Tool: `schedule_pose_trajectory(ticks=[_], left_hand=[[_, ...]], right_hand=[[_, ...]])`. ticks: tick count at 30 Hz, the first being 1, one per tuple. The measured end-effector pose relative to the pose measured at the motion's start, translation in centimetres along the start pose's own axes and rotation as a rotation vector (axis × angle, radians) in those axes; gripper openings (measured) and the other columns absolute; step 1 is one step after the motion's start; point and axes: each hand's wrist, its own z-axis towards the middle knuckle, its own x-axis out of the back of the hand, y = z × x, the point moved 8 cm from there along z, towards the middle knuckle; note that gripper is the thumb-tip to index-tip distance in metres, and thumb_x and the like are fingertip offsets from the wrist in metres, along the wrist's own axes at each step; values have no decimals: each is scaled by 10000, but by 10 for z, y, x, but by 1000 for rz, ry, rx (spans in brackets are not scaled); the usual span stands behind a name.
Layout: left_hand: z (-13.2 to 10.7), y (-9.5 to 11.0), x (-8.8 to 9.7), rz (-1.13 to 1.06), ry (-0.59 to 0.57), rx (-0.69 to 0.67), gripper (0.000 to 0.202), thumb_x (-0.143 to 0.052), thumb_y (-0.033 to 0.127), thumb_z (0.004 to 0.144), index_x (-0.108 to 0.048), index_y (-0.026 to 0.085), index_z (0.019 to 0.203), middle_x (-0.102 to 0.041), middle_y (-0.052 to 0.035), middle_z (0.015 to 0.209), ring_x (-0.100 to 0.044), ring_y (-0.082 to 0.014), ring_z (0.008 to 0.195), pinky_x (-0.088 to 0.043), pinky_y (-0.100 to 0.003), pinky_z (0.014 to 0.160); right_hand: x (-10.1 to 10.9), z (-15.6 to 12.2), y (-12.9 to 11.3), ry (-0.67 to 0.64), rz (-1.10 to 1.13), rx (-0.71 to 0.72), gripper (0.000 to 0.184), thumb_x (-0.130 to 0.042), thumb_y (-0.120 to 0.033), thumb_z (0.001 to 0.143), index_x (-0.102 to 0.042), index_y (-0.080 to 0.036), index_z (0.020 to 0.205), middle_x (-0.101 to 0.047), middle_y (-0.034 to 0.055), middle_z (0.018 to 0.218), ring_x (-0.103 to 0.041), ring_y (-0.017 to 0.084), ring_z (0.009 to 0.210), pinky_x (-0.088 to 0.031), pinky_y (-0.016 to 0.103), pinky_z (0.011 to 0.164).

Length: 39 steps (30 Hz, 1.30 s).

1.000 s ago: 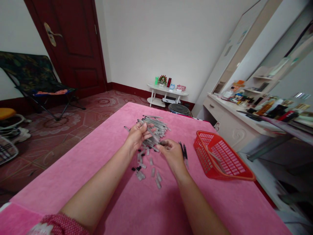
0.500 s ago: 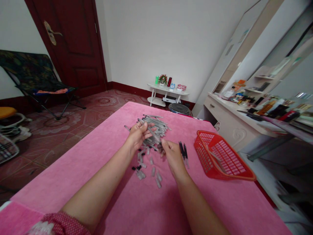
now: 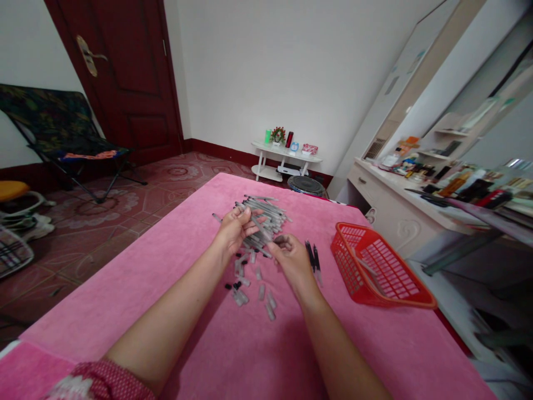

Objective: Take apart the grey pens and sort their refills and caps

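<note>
So, we pinch see-through pen (image 3: 260, 226) in left hand (image 3: 234, 229). Right hand (image 3: 292, 259) curls at its near end; we can't tell its grip. Pen pile (image 3: 272, 213) just past hands, loose caps (image 3: 262, 292) on near side.

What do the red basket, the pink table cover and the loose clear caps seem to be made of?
Red basket: moulded plastic, slightly glossy, judging by its even colour and lattice walls. Pink table cover: probably plush fabric, from its soft, matte, mottled surface. Clear caps: likely translucent plastic; pale and partly see-through, though blurred.
</note>
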Motion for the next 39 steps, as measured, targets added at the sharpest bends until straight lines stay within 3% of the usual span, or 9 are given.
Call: schedule_pose_trajectory(ticks=[3, 5, 8, 13, 20, 27, 30, 34, 39], left_hand=[[0, -1, 1, 3, 6, 11, 86, -596, 211, 804, -537, 153, 825, -686, -54, 903, -692, -175, 715, -561, -258, 572], [0, -1, 1, 9, 10, 14, 81, -591, 206, 805, -534, 153, 823, -686, -58, 907, -692, -177, 711, -558, -254, 561], [-1, 1, 1, 17, 14, 7, 65, -580, 199, 812, -542, 150, 829, -687, -59, 904, -691, -173, 719, -556, -245, 560], [-1, 0, 0, 14, 16, 17, 82, -596, 201, 799, -536, 154, 830, -689, -54, 882, -690, -174, 701, -562, -267, 578], [2, 12, 16, -18, 127, -37, 48, -554, 176, 824, -535, 141, 798, -690, -48, 839, -686, -153, 685, -554, -237, 577], [5, 15, 23, -75, 152, -23, 61, -540, 162, 832, -530, 139, 777, -683, -29, 792, -685, -150, 679, -555, -256, 599], [4, 10, 18, -17, 114, -29, 63, -582, 195, 808, -554, 139, 805, -685, -35, 822, -685, -153, 679, -555, -259, 593], [2, 5, 11, 68, 85, -3, 128, -643, 222, 760, -565, 137, 815, -685, -47, 810, -680, -157, 635, -537, -225, 517], [4, 28, 30, 35, 204, -99, 124, -638, 218, 766, -554, 130, 791, -674, -41, 768, -662, -133, 592, -547, -233, 552]], right_hand=[[-7, 0, 4, -87, 21, -28, 364, -500, -493, 776, -549, -147, 670, -553, 5, 564, -444, 87, 415, -333, 209, 403], [-7, 0, 4, -90, 4, -20, 351, -536, -473, 756, -539, -148, 624, -544, 4, 543, -444, 85, 422, -334, 206, 408], [-3, 0, 2, -25, 20, -32, 292, -675, -400, 635, -550, -156, 737, -563, -15, 603, -446, 79, 425, -343, 199, 399], [-12, -4, 7, -123, 94, -117, 363, -517, -500, 754, -551, -146, 680, -558, 3, 567, -447, 79, 388, -316, 202, 374], [2, -1, 0, -35, -4, -49, 192, -672, -308, 602, -562, -151, 608, -520, -30, 477, -435, 79, 405, -331, 196, 390], [-9, -7, 22, -126, 274, -302, 160, -552, -320, 649, -526, -163, 661, -555, -11, 564, -440, 78, 402, -340, 187, 358], [-19, -11, 19, -206, 348, -328, 223, -567, -370, 676, -545, -151, 710, -517, -26, 566, -341, 48, 376, -251, 170, 336], [-20, -12, 4, -284, 105, -194, 250, -612, -389, 694, -585, -142, 672, -423, -62, 502, -265, 39, 393, -203, 173, 375], [-9, -18, -9, -615, -364, -7, 190, -587, -246, 665, -618, -140, 511, -463, -56, 464, -391, 67, 471, -284, 173, 462]])
